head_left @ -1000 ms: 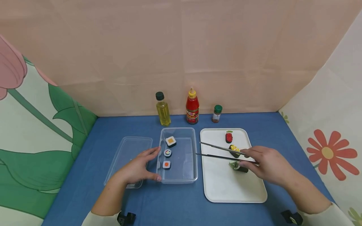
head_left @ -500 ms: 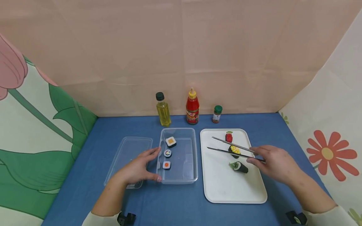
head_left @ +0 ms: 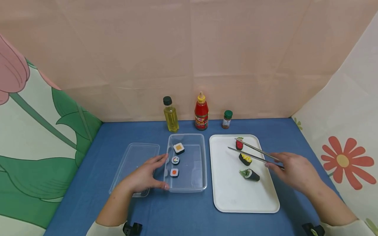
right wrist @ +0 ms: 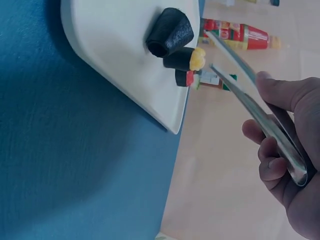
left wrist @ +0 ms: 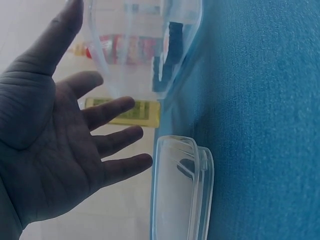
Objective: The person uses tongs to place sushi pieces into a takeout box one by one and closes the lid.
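Note:
My right hand point(head_left: 295, 170) grips metal tongs point(right wrist: 250, 100), their tips apart with nothing between them, over the white tray point(head_left: 233, 196). Three sushi pieces are on that tray: a red-topped one point(head_left: 239, 145) at the back, a yellow-topped one point(head_left: 245, 159) in the middle, and a hand roll point(head_left: 251, 175) with green filling nearest me. The tongs overlap the red-topped piece in the head view. My left hand point(head_left: 147, 175) has its fingers spread along the left side of a clear plastic box point(head_left: 192, 177). Inside the box are three sushi pieces point(head_left: 175, 160) in a column.
A clear lid point(head_left: 136, 150) lies left of the box, partly behind my left hand. Along the back stand an oil bottle point(head_left: 171, 116), a red sauce bottle point(head_left: 201, 113) and a small green-capped jar point(head_left: 226, 119). A blue cloth point(head_left: 171, 216) covers the table.
My right hand has moved right and the tong tips have shifted right and back, from over the tray's left edge to near the red-topped sushi. The left hand has stayed in place.

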Available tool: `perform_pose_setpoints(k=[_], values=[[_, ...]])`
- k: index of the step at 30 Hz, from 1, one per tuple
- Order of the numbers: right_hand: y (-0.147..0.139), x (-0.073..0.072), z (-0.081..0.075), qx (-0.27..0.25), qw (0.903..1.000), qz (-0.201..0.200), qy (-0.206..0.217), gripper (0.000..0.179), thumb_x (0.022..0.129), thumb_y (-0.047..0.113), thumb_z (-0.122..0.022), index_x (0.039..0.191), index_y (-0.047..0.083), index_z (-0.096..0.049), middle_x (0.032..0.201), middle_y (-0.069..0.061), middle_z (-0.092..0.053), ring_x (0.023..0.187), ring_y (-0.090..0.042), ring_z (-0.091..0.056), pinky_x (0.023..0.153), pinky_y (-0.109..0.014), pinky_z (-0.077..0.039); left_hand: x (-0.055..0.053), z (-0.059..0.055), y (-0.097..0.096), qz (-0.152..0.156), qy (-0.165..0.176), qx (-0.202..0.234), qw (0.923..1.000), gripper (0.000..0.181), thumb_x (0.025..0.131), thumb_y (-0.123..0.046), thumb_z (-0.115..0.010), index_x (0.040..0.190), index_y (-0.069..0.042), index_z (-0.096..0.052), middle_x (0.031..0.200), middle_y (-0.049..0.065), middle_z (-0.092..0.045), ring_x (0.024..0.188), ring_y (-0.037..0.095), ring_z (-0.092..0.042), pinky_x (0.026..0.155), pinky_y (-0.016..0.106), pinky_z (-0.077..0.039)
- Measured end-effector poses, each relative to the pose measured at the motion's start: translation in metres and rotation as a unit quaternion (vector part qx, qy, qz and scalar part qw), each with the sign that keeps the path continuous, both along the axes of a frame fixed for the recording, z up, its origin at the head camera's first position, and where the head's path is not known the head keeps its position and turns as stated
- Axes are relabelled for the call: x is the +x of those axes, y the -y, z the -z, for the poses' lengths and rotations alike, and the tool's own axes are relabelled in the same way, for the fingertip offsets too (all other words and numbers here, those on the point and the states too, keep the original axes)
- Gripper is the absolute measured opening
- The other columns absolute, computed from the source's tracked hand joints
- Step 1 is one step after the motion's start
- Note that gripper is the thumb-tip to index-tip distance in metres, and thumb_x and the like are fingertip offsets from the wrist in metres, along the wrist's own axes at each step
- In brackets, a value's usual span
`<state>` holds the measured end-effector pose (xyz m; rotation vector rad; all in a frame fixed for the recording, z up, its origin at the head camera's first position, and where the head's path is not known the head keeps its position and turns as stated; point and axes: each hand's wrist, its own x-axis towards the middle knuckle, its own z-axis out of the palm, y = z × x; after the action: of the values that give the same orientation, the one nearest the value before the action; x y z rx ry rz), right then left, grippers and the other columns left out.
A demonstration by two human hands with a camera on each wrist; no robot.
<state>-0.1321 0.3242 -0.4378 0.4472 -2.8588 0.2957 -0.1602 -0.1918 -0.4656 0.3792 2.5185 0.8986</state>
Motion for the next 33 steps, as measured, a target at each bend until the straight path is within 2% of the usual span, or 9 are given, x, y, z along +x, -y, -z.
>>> perform_pose_setpoints(k=[15,22,29,33], values=[[-0.0073,0.0023,0.0019,0.003,0.9971,0.059,0.048,0.053,0.084,0.034,-0.087,0.118,-0.004,-0.074,0.096,-0.021,-0.076,0.089,-0.042,-0.072,0.073,-0.060,-0.056,0.0006,-0.0003,0.0000,0.005,0.003,0.004,1.0000,0.117,0.073,-0.047,-0.094,0.166,-0.025,-0.026,0.172,0.009,-0.020,0.156,0.044,-0.015,0.114,0.070,-0.028],[-0.0084,0.0011,0.0033,0.002,0.9961,0.068,0.056,0.054,0.084,0.034,-0.086,0.119,-0.005,-0.074,0.092,-0.020,-0.076,0.090,-0.044,-0.071,0.074,-0.061,-0.055,0.0005,-0.0001,0.0005,0.003,0.003,0.003,1.0000,0.118,0.072,-0.048,-0.094,0.166,-0.025,-0.027,0.172,0.008,-0.020,0.156,0.045,-0.015,0.114,0.070,-0.028],[-0.0071,-0.0023,0.0022,0.010,0.9943,0.073,0.077,0.052,0.085,0.034,-0.086,0.116,-0.006,-0.074,0.089,-0.018,-0.076,0.085,-0.041,-0.070,0.071,-0.059,-0.056,0.0003,0.0001,0.0006,0.003,0.000,0.001,1.0000,0.118,0.072,-0.048,-0.094,0.166,-0.025,-0.027,0.172,0.007,-0.021,0.156,0.044,-0.016,0.114,0.069,-0.028],[-0.0054,-0.0049,0.0013,0.015,0.9933,0.070,0.091,0.048,0.085,0.033,-0.086,0.113,-0.004,-0.075,0.082,-0.011,-0.074,0.077,-0.033,-0.069,0.066,-0.054,-0.056,0.0005,0.0005,0.0010,0.004,-0.001,0.000,1.0000,0.118,0.072,-0.048,-0.094,0.166,-0.025,-0.027,0.172,0.007,-0.021,0.156,0.044,-0.016,0.114,0.069,-0.028]])
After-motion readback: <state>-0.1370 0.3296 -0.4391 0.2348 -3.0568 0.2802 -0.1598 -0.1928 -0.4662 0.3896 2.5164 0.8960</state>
